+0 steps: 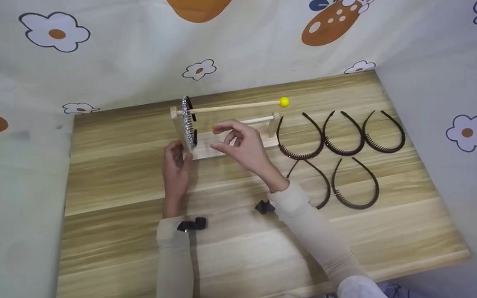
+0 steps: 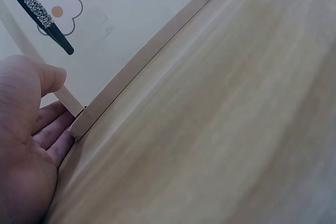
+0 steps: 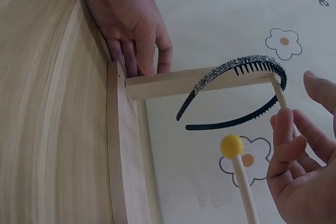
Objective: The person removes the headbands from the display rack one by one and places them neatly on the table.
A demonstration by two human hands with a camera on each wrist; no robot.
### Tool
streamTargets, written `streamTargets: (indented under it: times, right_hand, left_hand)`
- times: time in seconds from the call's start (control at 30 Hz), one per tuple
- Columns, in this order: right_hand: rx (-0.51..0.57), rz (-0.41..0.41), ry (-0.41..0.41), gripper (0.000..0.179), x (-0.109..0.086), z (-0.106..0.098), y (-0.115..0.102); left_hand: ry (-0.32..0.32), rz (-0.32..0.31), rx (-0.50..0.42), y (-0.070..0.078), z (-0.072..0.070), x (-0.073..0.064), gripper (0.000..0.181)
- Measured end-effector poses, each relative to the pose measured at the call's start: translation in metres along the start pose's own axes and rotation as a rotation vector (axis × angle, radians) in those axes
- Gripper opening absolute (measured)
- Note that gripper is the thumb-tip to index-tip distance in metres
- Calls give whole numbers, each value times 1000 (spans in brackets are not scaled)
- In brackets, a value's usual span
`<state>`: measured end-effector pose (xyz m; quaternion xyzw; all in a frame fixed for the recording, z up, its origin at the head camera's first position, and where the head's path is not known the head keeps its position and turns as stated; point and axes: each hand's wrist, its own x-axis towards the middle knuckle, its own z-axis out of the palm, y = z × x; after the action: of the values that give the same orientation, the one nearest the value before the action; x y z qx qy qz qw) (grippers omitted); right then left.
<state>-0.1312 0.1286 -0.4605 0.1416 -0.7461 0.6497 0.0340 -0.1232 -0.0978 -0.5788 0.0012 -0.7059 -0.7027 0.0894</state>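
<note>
My left hand [image 1: 175,169] grips the foot of the left upright of a wooden headband stand [image 3: 173,83], thumb on one side and fingers on the other. A headband covered in silver glitter [image 1: 188,124], with black comb teeth inside, hangs on the stand's upper rod [image 1: 238,106] close to that upright. My right hand [image 1: 244,145] is in front of the stand, its thumb and forefinger apart with nothing between them. In the right wrist view its bent fingers overlap the rod near the headband. This hand partly hides the lower rod [image 1: 259,120] in the head view.
Several dark toothed headbands lie right of the stand, among them a back-row one [image 1: 344,154] and a front one [image 1: 355,207]. The upper rod ends in a yellow ball [image 1: 284,102]. Behind the wooden table [image 1: 114,174] hangs a flower-patterned cloth [image 1: 131,54].
</note>
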Motion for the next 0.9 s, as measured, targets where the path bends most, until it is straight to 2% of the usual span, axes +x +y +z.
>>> streamTargets:
  times: [0.23, 0.53, 0.9]
  right_hand:
    - [37, 35, -22, 45, 7, 15, -1]
    - [130, 87, -48, 49, 13, 33, -4]
    - [207, 140, -52, 51, 15, 49, -6]
  left_hand:
    - [-12, 24, 3, -1, 1, 1, 43]
    - [-7, 41, -53, -2, 1, 0, 43]
    - [-3, 54, -45, -3, 1, 2, 42]
